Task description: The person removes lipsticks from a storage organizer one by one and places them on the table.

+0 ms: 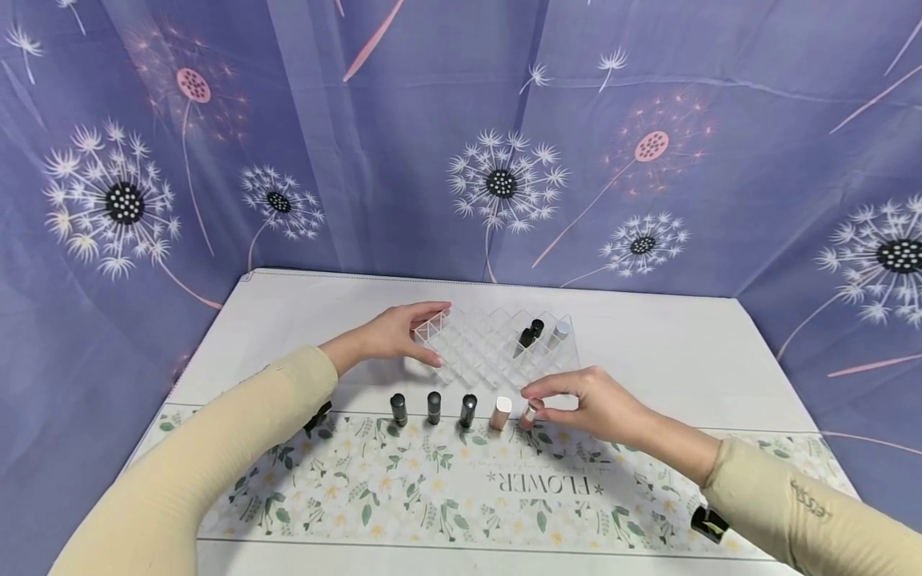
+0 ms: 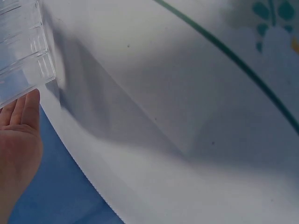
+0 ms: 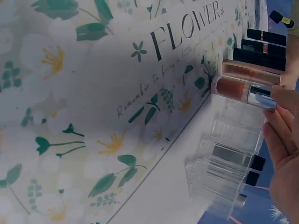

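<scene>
A clear lattice lipstick organizer [image 1: 471, 352] lies on the table. My left hand [image 1: 398, 330] holds its left end, thumb at the front and fingers at the back. My right hand [image 1: 594, 402] pinches the shiny silver cap of a lip gloss tube [image 3: 232, 89] with a reddish-brown body, in front of the organizer. Beside that tube stands a rose-gold lipstick [image 1: 500, 414]. Three black lipsticks [image 1: 468, 411] continue the row to the left. Two black-capped tubes [image 1: 531, 333] and a silver-capped tube [image 1: 560, 333] sit in the organizer's right-hand cells.
White tabletop [image 1: 648, 352] surrounds the organizer. A floral mat strip [image 1: 403, 496] printed with "FLOWER" runs across the front, under the row of lipsticks. Behind and at both sides hangs a blue dandelion-patterned curtain [image 1: 403, 160].
</scene>
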`<state>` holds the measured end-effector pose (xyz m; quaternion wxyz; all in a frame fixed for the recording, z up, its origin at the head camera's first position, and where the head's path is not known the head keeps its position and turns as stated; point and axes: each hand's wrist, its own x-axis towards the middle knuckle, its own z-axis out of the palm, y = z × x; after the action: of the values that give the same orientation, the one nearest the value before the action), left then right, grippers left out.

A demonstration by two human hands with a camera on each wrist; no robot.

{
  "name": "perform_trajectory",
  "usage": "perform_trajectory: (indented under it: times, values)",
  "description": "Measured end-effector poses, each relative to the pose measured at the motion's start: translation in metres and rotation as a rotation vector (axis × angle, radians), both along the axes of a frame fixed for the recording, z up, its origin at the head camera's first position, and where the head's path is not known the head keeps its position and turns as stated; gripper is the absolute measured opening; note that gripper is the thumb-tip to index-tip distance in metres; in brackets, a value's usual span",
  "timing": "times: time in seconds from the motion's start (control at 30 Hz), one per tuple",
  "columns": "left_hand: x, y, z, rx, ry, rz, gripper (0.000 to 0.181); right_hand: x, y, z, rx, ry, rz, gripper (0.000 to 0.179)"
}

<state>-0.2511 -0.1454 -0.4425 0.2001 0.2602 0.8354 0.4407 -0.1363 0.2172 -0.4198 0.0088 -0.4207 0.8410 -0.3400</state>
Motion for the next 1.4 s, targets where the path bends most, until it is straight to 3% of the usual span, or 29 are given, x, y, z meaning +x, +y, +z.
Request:
perform_trajectory:
  times: [0.73, 1.07, 1.4]
  values:
    - [0.000, 0.000, 0.001, -0.011, 0.009, -0.003, 0.105, 0.004, 0.000, -0.002, 0.040, 0.029, -0.021, 0.042]
    - [-0.001, -0.001, 0.001, -0.008, 0.015, -0.007, 0.104, 0.002, 0.002, 0.012, 0.065, 0.009, -0.052, 0.049]
    - [-0.003, -0.001, -0.002, -0.005, -0.002, -0.001, 0.105, -0.013, 0.005, 0.030, 0.074, 0.099, -0.057, 0.055]
